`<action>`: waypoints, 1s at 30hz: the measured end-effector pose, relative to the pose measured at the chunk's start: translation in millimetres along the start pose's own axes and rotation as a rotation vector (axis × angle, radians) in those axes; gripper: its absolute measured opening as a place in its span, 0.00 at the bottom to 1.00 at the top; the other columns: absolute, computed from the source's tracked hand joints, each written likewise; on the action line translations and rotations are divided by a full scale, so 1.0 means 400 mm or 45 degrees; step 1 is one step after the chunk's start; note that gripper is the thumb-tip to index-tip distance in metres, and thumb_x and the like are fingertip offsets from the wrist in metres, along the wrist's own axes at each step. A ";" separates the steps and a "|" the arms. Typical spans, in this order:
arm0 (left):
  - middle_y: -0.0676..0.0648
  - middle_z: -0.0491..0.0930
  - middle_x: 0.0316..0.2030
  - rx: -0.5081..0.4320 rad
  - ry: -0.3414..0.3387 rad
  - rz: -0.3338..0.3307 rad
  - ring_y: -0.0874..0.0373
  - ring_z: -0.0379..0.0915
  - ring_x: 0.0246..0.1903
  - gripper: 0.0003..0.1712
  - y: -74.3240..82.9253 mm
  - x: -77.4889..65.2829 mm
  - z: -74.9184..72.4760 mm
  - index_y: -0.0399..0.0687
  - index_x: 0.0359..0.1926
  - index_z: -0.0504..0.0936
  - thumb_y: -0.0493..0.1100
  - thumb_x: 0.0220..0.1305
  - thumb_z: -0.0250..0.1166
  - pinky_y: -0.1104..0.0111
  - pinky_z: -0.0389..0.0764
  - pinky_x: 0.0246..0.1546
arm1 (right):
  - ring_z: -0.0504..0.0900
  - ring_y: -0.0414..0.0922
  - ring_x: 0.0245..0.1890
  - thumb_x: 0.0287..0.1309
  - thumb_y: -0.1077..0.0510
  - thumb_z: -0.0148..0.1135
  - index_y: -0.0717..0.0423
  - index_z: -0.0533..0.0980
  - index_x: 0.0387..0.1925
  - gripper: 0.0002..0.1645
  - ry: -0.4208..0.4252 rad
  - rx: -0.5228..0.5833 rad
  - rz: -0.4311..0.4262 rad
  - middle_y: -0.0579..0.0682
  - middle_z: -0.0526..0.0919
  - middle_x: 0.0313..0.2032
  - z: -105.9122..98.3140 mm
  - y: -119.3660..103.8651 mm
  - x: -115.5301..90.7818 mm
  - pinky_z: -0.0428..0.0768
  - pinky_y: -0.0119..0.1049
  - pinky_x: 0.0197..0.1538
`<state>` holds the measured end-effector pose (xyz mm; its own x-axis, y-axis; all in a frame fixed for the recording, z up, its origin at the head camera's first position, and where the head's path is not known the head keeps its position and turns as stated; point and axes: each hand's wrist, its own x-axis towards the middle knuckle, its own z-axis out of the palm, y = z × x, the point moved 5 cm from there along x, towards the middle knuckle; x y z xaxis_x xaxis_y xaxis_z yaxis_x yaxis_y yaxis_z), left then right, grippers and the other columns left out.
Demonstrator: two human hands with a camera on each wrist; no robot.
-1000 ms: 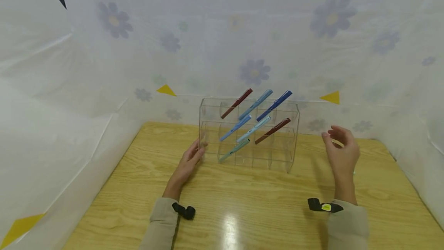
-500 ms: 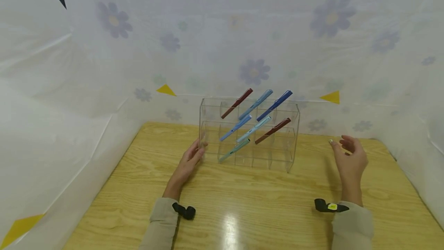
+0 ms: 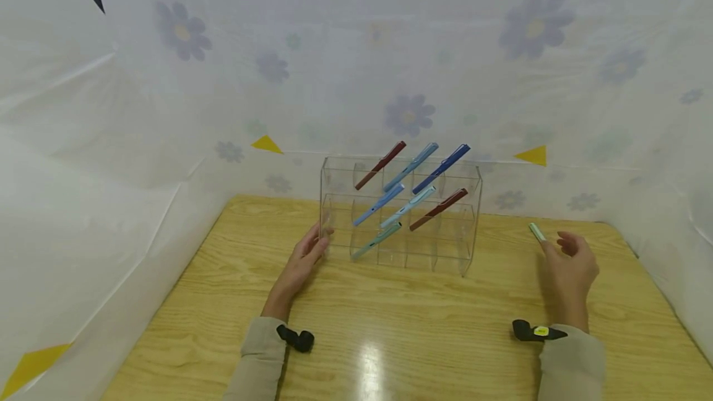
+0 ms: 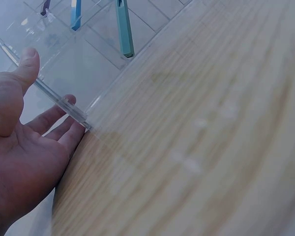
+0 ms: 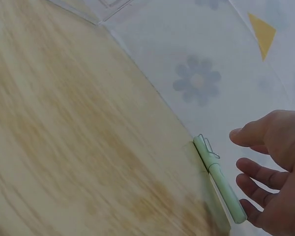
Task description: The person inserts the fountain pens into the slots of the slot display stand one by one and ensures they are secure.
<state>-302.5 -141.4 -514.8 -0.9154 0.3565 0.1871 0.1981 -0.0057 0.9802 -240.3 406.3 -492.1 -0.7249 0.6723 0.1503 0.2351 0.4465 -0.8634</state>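
My left hand (image 3: pixel 301 265) holds the left side of a clear acrylic pen rack (image 3: pixel 473 228), its thumb and fingers on opposite faces of the side panel in the left wrist view. Several capped pens lean in the rack: dark red, light blue and dark blue pens (image 3: pixel 441 169) on top, blue, pale blue and dark red pens (image 3: pixel 438 210) in the middle, and a teal pen (image 4: pixel 124 29) below. Beside a pale green pen (image 5: pixel 223 189), my right hand (image 5: pixel 280 172) has its fingers spread apart. That pen appears to lie by the table's back edge, its lower end near a fingertip.
The wooden table (image 3: pixel 356 320) runs back to a white flowered curtain (image 3: pixel 345 79), which also encloses both sides. Yellow triangles (image 3: pixel 531 155) and black triangles mark the curtain. Black wrist cameras (image 3: pixel 298 339) sit on both sleeves.
My right hand has moved right and toward me, away from the rack, uncovering the pale green pen on its left. The left hand and the rack stay where they were.
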 end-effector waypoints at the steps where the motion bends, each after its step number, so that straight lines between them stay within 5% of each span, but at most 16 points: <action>1: 0.34 0.63 0.73 0.001 0.001 -0.002 0.39 0.54 0.75 0.31 0.000 0.000 0.000 0.56 0.81 0.56 0.46 0.83 0.50 0.37 0.59 0.67 | 0.75 0.54 0.57 0.67 0.53 0.66 0.59 0.75 0.66 0.29 -0.007 -0.009 0.003 0.60 0.80 0.59 0.000 0.005 0.002 0.70 0.30 0.51; 10: 0.34 0.63 0.73 -0.001 0.001 -0.012 0.39 0.55 0.75 0.32 0.001 -0.001 0.002 0.57 0.82 0.55 0.45 0.83 0.50 0.38 0.60 0.66 | 0.73 0.50 0.52 0.67 0.54 0.61 0.59 0.74 0.68 0.30 -0.117 -0.088 0.112 0.59 0.78 0.58 0.003 0.042 0.017 0.69 0.33 0.47; 24: 0.35 0.64 0.73 0.002 -0.004 -0.002 0.40 0.55 0.75 0.32 0.001 0.000 0.001 0.57 0.81 0.56 0.45 0.83 0.50 0.38 0.59 0.68 | 0.74 0.64 0.51 0.66 0.66 0.50 0.70 0.76 0.62 0.25 -0.141 -0.234 -0.026 0.70 0.79 0.53 0.005 0.040 0.023 0.66 0.55 0.50; 27: 0.35 0.63 0.73 0.006 -0.005 -0.003 0.40 0.55 0.75 0.32 0.000 0.000 0.000 0.56 0.82 0.56 0.45 0.83 0.50 0.38 0.59 0.68 | 0.75 0.63 0.52 0.66 0.68 0.47 0.69 0.75 0.64 0.26 -0.150 -0.238 -0.045 0.70 0.79 0.55 0.005 0.034 0.020 0.67 0.51 0.48; 30: 0.34 0.63 0.73 0.003 -0.005 -0.001 0.39 0.54 0.75 0.32 -0.001 0.000 -0.001 0.56 0.82 0.56 0.45 0.83 0.50 0.38 0.58 0.68 | 0.78 0.53 0.49 0.68 0.68 0.47 0.65 0.75 0.66 0.27 -0.143 -0.218 -0.065 0.66 0.80 0.57 0.003 0.024 0.016 0.69 0.37 0.45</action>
<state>-302.6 -141.8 -515.3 -0.9143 0.3601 0.1856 0.1979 -0.0029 0.9802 -243.3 414.2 -500.0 -0.8039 0.5807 0.1289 0.2962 0.5786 -0.7599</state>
